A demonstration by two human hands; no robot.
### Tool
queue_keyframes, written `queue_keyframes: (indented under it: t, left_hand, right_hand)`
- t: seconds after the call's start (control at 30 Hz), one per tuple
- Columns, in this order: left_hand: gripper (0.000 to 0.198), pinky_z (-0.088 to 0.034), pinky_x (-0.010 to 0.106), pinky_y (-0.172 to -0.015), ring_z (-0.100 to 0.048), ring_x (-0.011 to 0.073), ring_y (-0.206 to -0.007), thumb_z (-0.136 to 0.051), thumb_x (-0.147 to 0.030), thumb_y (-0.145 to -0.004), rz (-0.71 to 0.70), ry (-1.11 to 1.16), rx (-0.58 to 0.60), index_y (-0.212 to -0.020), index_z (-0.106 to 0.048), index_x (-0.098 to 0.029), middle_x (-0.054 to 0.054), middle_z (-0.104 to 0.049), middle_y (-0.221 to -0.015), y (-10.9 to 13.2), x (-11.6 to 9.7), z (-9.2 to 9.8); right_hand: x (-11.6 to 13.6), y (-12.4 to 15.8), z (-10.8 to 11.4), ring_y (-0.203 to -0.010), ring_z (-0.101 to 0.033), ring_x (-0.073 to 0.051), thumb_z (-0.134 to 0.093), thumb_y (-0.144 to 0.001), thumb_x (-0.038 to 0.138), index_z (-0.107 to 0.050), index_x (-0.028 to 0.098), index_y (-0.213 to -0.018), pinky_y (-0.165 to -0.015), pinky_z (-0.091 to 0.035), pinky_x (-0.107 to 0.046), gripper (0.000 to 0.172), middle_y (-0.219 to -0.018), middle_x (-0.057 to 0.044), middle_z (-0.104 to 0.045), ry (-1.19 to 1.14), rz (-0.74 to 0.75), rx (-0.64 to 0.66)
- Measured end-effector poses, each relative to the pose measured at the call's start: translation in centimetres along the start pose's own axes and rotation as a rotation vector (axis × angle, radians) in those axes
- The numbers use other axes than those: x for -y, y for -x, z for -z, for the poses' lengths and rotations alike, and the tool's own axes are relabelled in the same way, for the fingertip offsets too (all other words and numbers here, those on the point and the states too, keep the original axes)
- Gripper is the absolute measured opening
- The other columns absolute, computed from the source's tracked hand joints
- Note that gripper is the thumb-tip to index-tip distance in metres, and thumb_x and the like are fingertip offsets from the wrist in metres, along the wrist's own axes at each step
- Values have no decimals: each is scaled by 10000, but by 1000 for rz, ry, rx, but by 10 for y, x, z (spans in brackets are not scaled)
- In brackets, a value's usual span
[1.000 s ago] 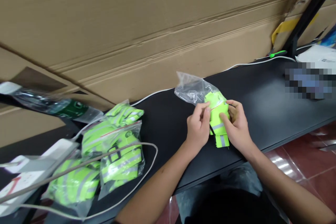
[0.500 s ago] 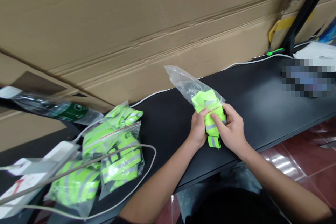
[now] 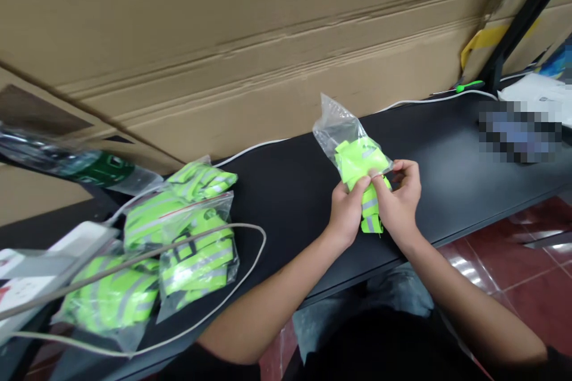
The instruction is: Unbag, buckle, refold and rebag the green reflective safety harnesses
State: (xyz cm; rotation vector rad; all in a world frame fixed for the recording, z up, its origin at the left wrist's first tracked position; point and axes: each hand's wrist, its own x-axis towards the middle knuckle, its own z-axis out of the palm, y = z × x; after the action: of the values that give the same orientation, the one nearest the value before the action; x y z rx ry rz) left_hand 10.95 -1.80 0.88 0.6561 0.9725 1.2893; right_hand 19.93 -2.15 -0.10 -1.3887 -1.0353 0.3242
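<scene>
A folded neon-yellow reflective strap vest (image 3: 363,156) is partly inside a clear plastic zip bag (image 3: 336,120). Its lower end, with grey stripes, hangs out of the bag's mouth toward me. My left hand (image 3: 347,212) is closed on the near left side of the vest and bag, thumb on top. From the right, my right hand (image 3: 397,202) pinches the bag's mouth edge against the vest, its thumb beside the left thumb. Both hands hold the bundle above the black table (image 3: 286,208). The undersides of the fingers are hidden.
Several bagged neon vests (image 3: 201,262) lie on the left, crossed by a grey cable (image 3: 250,292). Beside them are a white power strip (image 3: 67,262) and a plastic bottle (image 3: 105,168). Cardboard (image 3: 268,71) stands behind the table. A pixelated object (image 3: 518,134) is at right.
Both thumbs have come together at the bag's mouth. The bag now stands more upright and reaches further down over the vest. My view has shifted slightly.
</scene>
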Motion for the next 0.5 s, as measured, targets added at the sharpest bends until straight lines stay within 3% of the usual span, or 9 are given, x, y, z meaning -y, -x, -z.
queue_keyframes:
  t: [0.07,0.2,0.3,0.37,0.5]
  left_hand:
    - [340,-542,285,-668,-711,195,-672,-804,-385,-692,-32,-12,-20,-887,-718,-120,45,-749,-770,0,-3,2]
    - [327,-541,284,-603,-685,186,-600,-797,-358,-662,19,-55,10,-865,-710,-117,37,-723,-705,-1,-18,8]
    - [305,-537,289,-564,-650,172,-540,-769,-357,-657,120,-30,-18,-834,-692,-121,27,-694,-654,-1,-27,10]
    - [269,-522,278,-535,-620,158,-512,-740,-342,-651,141,-3,-66,-787,-671,-121,17,-664,-620,-2,-29,10]
    - [181,-448,227,-473,-537,110,-477,-674,-306,-628,46,10,-219,-653,-602,-141,-24,-573,-553,-3,-27,10]
  right_hand:
    - [0,-2,3,-889,-557,-179,-661,-826,287,-519,235,-1007,-791,-460,-357,236,-1021,-33,-571,-45,61,62]
    - [3,-14,13,-1039,-628,-205,-662,-842,204,-556,248,-1235,-825,-517,-360,409,-1257,-89,-603,-142,234,162]
    - [6,-23,20,-921,-687,-175,-591,-921,149,-690,234,-1092,-810,-540,-335,216,-1053,-50,-727,-34,385,275]
    - [8,-22,23,-870,-703,-163,-569,-943,129,-721,219,-1039,-783,-542,-312,200,-966,-41,-755,82,487,311]
    - [15,-4,21,-860,-701,-166,-531,-966,134,-697,198,-1049,-766,-537,-307,197,-959,-57,-749,162,544,353]
